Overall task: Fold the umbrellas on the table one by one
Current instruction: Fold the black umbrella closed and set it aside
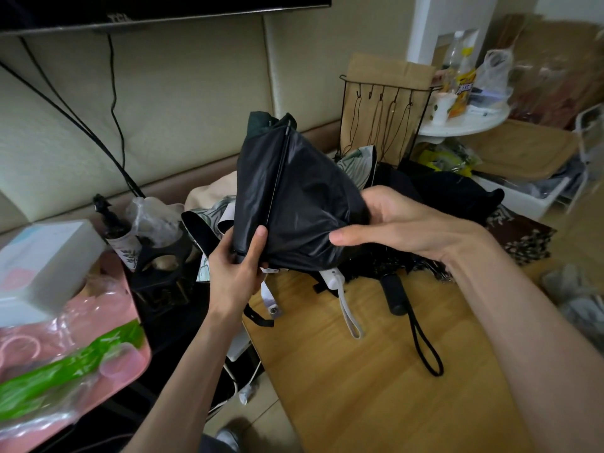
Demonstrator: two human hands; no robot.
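The wall point(183, 103) in front of me is padded in cream panels, with a brown ledge point(170, 181) running along its foot. A dark television point(163, 9) hangs at the top left, and black cables point(113, 86) trail down the padding below it. A wooden table point(376, 387) with a pale brown grain fills the lower right, standing over a floor point(268, 416) of light tiles. In the far right corner a round white side table point(467, 127) sits by a white column point(425, 27), with a black wire rack point(376, 80) of hooks and a sheet of cardboard point(385, 68) just beside it. The light is soft, even and a little dim.
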